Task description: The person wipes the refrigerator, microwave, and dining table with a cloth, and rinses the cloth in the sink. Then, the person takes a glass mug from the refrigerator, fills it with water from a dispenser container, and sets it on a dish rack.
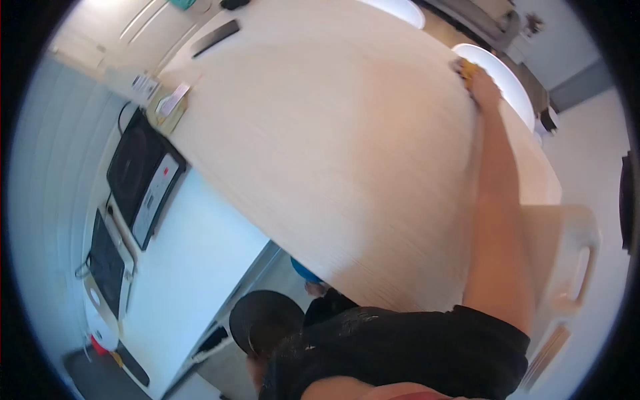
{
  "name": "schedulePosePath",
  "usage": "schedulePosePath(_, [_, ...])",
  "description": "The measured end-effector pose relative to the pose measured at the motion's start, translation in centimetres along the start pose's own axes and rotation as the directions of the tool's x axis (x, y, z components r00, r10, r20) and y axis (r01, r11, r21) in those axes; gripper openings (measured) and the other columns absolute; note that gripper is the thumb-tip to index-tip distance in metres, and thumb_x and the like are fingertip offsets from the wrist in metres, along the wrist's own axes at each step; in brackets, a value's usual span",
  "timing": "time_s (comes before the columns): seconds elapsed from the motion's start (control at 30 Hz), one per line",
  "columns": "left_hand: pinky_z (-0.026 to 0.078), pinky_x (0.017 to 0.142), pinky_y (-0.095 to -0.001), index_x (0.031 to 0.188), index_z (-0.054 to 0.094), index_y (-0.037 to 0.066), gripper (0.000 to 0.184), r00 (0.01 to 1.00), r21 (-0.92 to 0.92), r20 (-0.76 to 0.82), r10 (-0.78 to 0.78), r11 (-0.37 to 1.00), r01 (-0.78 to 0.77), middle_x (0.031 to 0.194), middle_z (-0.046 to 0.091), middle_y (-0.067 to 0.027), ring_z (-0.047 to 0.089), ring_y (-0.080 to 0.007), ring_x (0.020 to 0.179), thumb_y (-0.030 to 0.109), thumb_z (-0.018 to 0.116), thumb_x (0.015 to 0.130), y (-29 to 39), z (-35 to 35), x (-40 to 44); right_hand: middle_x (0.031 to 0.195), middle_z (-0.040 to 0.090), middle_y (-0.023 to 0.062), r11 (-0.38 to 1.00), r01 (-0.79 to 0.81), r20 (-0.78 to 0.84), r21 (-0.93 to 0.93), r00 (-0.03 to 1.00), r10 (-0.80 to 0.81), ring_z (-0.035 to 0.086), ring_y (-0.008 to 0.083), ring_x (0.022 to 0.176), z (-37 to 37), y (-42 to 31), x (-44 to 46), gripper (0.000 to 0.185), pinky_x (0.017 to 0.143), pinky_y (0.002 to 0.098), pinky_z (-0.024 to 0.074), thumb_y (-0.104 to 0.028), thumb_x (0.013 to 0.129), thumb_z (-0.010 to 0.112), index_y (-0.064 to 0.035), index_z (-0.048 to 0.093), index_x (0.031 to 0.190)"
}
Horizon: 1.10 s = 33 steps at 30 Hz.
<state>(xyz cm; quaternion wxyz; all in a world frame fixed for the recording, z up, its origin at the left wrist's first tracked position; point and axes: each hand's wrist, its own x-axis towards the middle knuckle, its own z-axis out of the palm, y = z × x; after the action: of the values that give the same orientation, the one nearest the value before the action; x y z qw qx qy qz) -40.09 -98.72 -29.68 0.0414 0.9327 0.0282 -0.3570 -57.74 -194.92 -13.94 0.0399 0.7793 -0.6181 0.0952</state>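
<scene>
My right arm reaches across the large light wood-toned table (320, 133) to its far right edge. There my right hand (485, 88) is closed on a crumpled yellow-orange cloth (469, 69), pressed down against the tabletop. A white chair (497, 73) stands just beyond the hand, past the table edge. No left hand can be made out. Below the near table edge, a blue item (305, 270) shows beside a small patch of skin, too small to make out clearly.
A dark remote-like object (216, 38) lies at the table's upper left. A black cooktop (147, 177) and another dark appliance (107, 260) sit on the white counter (193, 233) at left. A round dark seat (265, 320) is below; a pale chair back (567, 260) stands right.
</scene>
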Motion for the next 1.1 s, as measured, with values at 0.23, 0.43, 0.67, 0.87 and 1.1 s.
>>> schedulePosePath(0.23, [0.048,0.065,-0.0471,0.085,0.064,0.004,0.038,0.986,-0.034,-0.112,0.12,0.992,-0.125,0.078,0.064,-0.0204,0.062,-0.0403,0.079,0.04,0.062,0.075,5.4,-2.5,-1.5,0.138,0.039,0.0164,0.827,0.559,0.039,-0.059,0.829,-0.558,0.035,0.0329,0.126,-3.0,-12.4,-12.7,0.046,0.1,0.0431,0.0328,-0.025,0.09,0.043,-0.0025,0.043,0.13])
schedulePosePath(0.43, [0.048,0.071,-0.0484,0.092,0.063,0.007,0.04,0.976,0.113,-0.101,0.194,0.977,-0.183,0.086,0.065,-0.0193,0.061,-0.0409,0.085,0.043,0.06,0.076,3.4,-1.7,3.8,0.147,0.031,0.0062,0.211,0.917,-0.101,0.338,0.259,-0.961,0.023,0.0278,0.137,-4.8,-26.5,-28.1,0.05,0.104,0.0538,0.0179,-0.042,0.09,0.045,-0.0269,0.039,0.137])
schedulePosePath(0.67, [0.048,0.071,-0.05,0.095,0.062,0.006,0.047,0.98,0.287,-0.001,0.201,0.939,-0.192,0.086,0.065,-0.0211,0.061,-0.0416,0.085,0.049,0.057,0.076,3.9,-2.9,7.0,0.121,0.056,0.006,0.332,0.922,-0.17,0.199,0.366,-0.915,0.048,0.0223,0.116,0.8,-35.3,-15.1,0.029,0.097,0.0425,0.0341,-0.027,0.088,0.051,-0.0188,0.059,0.115])
schedulePosePath(0.87, [0.048,0.072,-0.0507,0.09,0.063,0.004,0.05,0.96,0.086,-0.148,0.236,0.97,-0.226,0.086,0.064,-0.0231,0.06,-0.0429,0.086,0.051,0.053,0.079,0.8,-1.9,8.4,0.112,0.061,0.0163,0.961,0.071,-0.148,-0.269,0.982,-0.114,0.06,0.0289,0.102,1.0,-8.1,2.3,0.031,0.085,0.0437,0.0464,-0.027,0.086,0.049,-0.02,0.066,0.111])
schedulePosePath(1.1, [0.048,0.073,-0.0504,0.092,0.062,0.003,0.045,0.996,0.136,0.018,0.092,0.986,-0.094,0.088,0.063,-0.0233,0.06,-0.0422,0.087,0.045,0.052,0.082,4.1,-5.0,5.7,0.103,0.062,0.0051,0.421,0.683,-0.298,0.597,0.676,-0.674,0.057,0.0115,0.074,-4.1,-29.7,-10.7,0.028,0.066,0.0244,0.0468,-0.016,0.094,0.044,-0.0027,0.058,0.114])
